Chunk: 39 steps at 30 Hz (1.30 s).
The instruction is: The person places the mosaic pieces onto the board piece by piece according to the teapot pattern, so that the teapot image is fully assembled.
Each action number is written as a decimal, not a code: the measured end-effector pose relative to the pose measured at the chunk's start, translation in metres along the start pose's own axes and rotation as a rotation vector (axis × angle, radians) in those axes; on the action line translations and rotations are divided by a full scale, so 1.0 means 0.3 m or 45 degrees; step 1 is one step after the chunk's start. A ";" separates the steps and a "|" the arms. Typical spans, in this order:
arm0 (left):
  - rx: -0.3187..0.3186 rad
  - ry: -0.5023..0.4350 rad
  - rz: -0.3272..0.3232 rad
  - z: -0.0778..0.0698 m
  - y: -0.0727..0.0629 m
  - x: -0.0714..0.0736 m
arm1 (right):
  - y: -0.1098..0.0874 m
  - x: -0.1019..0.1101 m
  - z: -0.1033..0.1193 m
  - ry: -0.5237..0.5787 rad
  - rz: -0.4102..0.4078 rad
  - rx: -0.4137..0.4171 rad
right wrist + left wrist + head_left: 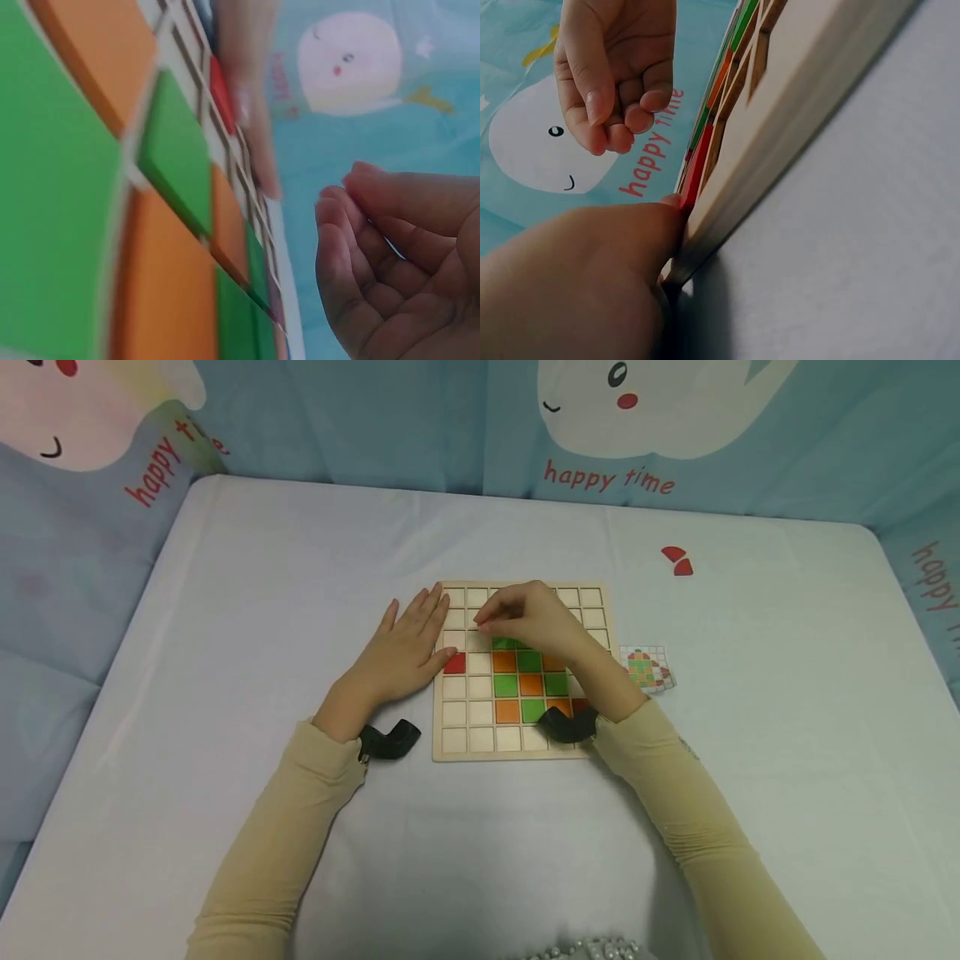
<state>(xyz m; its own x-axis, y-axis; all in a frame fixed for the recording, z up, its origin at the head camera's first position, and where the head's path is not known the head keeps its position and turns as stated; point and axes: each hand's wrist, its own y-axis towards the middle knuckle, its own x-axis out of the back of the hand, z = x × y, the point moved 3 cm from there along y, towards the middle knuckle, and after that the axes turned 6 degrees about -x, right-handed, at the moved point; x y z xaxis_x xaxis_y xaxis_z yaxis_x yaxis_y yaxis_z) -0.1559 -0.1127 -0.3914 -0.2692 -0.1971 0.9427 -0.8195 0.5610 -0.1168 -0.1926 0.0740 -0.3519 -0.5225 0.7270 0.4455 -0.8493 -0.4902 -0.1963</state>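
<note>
A wooden grid board (453,741) lies on the table with orange, green and red square tiles in some of its cells. My left hand (401,656) lies flat at the board's left edge with fingers stretched out. Its thumb reaches the red tile (454,663), and in the left wrist view the thumb tip touches that red tile (696,166). Above the board's upper middle hovers my right hand (536,618), palm down with fingers loosely bent. In the right wrist view no thing shows between the thumb and fingers (335,251). The right forearm hides part of the board's right side.
Right of the board lies a small printed pattern card (647,669), partly beside the right forearm. Two red curved pieces (678,560) lie farther back on the right. A blue printed curtain (375,427) borders the white table (375,860) at the back and sides.
</note>
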 end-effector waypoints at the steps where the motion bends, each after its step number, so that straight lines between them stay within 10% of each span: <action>1: 0.001 0.003 0.005 -0.001 0.001 -0.001 | -0.002 0.012 -0.002 0.023 -0.011 -0.004; 24: 0.020 0.009 -0.034 -0.012 0.011 -0.016 | -0.179 0.527 -0.206 0.365 -0.528 -0.231; 39: 0.013 -0.005 -0.051 -0.003 -0.003 -0.007 | -0.193 0.644 -0.369 0.442 -0.684 -0.521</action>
<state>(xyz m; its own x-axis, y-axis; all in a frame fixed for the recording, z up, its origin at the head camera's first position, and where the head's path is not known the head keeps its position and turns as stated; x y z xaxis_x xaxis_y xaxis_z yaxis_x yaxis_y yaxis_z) -0.1541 -0.1121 -0.3928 -0.2378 -0.2226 0.9455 -0.8347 0.5446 -0.0817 -0.2528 0.2960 -0.3512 0.0342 0.9581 0.2844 -0.9186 0.1422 -0.3687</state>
